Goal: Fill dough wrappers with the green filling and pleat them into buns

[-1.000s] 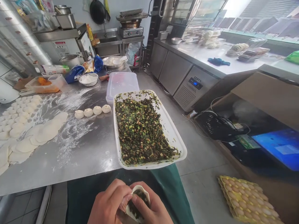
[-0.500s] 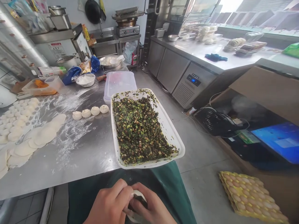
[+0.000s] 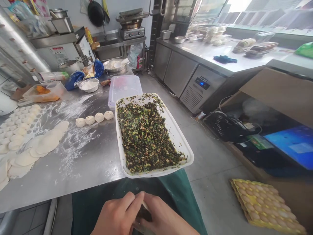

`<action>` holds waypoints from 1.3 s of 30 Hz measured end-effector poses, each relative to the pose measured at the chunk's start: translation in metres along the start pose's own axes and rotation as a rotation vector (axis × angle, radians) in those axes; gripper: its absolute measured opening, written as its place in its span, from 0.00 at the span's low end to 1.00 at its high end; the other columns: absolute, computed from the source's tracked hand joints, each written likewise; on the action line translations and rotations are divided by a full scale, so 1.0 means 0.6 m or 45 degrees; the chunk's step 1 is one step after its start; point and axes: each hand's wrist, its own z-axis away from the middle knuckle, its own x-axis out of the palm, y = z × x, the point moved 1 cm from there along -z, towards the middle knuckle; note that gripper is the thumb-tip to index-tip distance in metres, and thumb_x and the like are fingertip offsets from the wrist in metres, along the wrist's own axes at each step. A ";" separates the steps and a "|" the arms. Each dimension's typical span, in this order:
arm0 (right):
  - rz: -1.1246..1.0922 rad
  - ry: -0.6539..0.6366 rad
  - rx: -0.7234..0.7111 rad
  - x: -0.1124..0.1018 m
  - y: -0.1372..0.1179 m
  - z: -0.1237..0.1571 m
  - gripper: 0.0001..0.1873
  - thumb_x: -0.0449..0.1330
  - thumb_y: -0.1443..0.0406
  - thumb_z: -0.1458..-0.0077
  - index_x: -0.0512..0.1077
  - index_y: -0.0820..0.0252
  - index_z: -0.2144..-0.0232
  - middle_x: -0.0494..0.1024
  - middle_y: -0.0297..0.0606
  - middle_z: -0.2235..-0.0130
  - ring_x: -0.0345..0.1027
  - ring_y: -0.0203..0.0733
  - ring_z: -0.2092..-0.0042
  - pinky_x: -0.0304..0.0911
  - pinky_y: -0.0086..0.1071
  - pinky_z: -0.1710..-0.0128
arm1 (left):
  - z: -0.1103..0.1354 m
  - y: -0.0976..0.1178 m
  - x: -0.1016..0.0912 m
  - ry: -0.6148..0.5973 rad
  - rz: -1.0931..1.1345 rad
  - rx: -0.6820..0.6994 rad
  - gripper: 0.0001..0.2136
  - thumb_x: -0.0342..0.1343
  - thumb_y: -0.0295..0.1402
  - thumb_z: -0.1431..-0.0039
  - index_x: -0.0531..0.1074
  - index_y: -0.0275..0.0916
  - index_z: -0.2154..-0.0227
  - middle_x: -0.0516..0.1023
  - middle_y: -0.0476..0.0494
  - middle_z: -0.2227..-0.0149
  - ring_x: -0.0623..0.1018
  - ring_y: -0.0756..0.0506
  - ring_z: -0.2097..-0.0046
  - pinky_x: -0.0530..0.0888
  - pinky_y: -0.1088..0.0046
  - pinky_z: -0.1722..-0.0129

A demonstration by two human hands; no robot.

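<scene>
My left hand (image 3: 119, 212) and my right hand (image 3: 163, 213) meet low in the view, in front of a green apron (image 3: 95, 199). Between them they grip a filled dough wrapper (image 3: 144, 206), mostly hidden by the fingers; a pale edge and some dark filling show. Just beyond my hands, a white tub (image 3: 187, 160) of chopped green filling (image 3: 146, 137) sits at the table's corner. Left of the tub, several pleated buns (image 3: 99, 117) stand in a row. Flat dough wrappers (image 3: 46, 140) lie overlapped at the left, beside several small dough pieces (image 3: 22, 127).
The floured steel table (image 3: 97, 163) ends just ahead of me. A lidded plastic box (image 3: 124, 86) and a flour bowl (image 3: 89, 85) stand farther back. On the right are a tray of eggs (image 3: 266, 205), an open cardboard box (image 3: 266, 85) and a steel counter (image 3: 207, 58).
My hands have closed further over the dough wrapper, so less of its rim shows. The right hand has turned and shifted slightly right. Items on the table have stayed put.
</scene>
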 end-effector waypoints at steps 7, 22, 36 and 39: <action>-0.678 -0.016 -0.179 0.003 0.020 -0.003 0.20 0.61 0.51 0.38 0.69 0.59 0.52 0.76 0.38 0.59 0.66 0.44 0.58 0.63 0.37 0.56 | 0.006 -0.017 -0.009 0.073 0.132 -0.150 0.20 0.46 0.21 0.38 0.68 0.40 0.45 0.76 0.43 0.59 0.80 0.47 0.67 0.77 0.73 0.68; -0.606 0.069 0.030 0.030 0.029 -0.010 0.12 0.56 0.54 0.35 0.69 0.56 0.59 0.71 0.33 0.66 0.63 0.40 0.65 0.64 0.31 0.68 | -0.003 -0.002 -0.003 0.030 0.106 -0.143 0.14 0.46 0.20 0.41 0.68 0.42 0.56 0.70 0.47 0.67 0.74 0.46 0.73 0.74 0.72 0.73; -0.144 0.001 -0.146 -0.003 0.000 -0.002 0.09 0.63 0.60 0.42 0.72 0.57 0.60 0.78 0.38 0.59 0.69 0.48 0.58 0.62 0.37 0.58 | -0.003 -0.005 -0.004 0.044 -0.014 -0.043 0.22 0.45 0.21 0.38 0.66 0.37 0.42 0.76 0.44 0.63 0.78 0.47 0.72 0.75 0.72 0.74; -0.411 -0.062 -0.166 -0.008 -0.003 0.003 0.16 0.58 0.53 0.36 0.71 0.56 0.52 0.77 0.38 0.57 0.68 0.48 0.55 0.63 0.38 0.53 | -0.002 -0.014 -0.011 0.051 0.096 -0.146 0.16 0.46 0.22 0.36 0.69 0.40 0.48 0.76 0.44 0.62 0.80 0.46 0.66 0.78 0.72 0.68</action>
